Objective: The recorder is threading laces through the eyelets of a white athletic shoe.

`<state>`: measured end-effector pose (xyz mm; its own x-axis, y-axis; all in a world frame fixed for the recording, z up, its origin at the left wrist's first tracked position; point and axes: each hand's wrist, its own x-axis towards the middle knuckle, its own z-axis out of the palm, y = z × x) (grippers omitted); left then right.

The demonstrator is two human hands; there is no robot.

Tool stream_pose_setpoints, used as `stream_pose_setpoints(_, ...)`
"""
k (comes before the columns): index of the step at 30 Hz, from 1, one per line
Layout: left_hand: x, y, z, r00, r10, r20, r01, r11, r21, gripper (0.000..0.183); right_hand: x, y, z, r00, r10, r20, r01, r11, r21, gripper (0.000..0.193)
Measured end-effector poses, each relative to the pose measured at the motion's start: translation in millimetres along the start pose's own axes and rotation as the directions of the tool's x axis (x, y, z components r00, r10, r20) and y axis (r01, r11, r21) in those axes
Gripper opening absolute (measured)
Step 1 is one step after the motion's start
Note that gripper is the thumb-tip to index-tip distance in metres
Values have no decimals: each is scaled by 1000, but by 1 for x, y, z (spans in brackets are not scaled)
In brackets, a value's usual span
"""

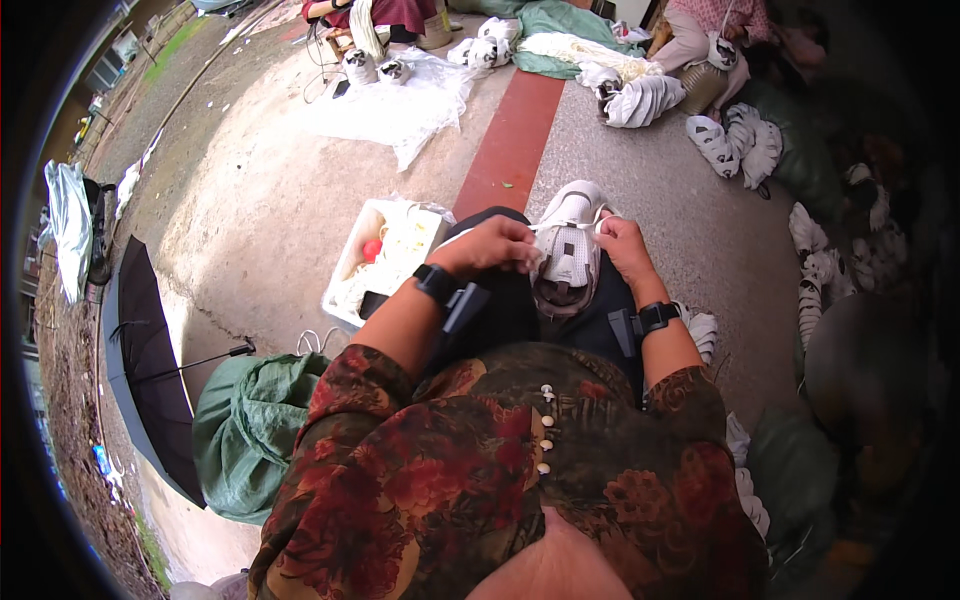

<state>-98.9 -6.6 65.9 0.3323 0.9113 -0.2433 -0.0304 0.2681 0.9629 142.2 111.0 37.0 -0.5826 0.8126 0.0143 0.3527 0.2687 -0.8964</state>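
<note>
Head view: white shoe [570, 265] lies between left grip [497, 245] and right grip [624, 246].

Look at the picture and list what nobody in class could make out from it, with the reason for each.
All in the head view:
1. The sole of the white mesh shoe: hidden beneath its upper.
2. The palm of the left hand: turned away from the camera.
3. Individual pale items in the white rectangular plastic tub: too small and bright.
4. The inside of the crumpled green fabric sack: covered by its cloth.
5. The head of the co-worker in a pink patterned top: cut off by the upper edge.
</note>
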Motion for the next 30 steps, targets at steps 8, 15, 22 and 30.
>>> stream_pose_setpoints(8, 69, -24, 4, 947, 182, -263, -101, 951, 292, 17, 17, 8, 22, 917, 96, -387, -46, 990, 136, 20)
stream_pose_setpoints(15, 65, -38, 3, 926, 236, -293, -132, 933, 335, 19, 5, 1, 17, 948, 248, -199, -135, 880, 455, 17)
stream_pose_setpoints(22, 66, -41, 0, 914, 297, -276, -182, 909, 375, 21, 12, 12, 24, 926, 42, -374, 1, 993, 114, 18)
stream_pose_setpoints(30, 57, -28, 2, 928, 274, -252, -128, 872, 473, 12, 15, 5, 38, 848, -415, -329, 191, 820, -540, 18)
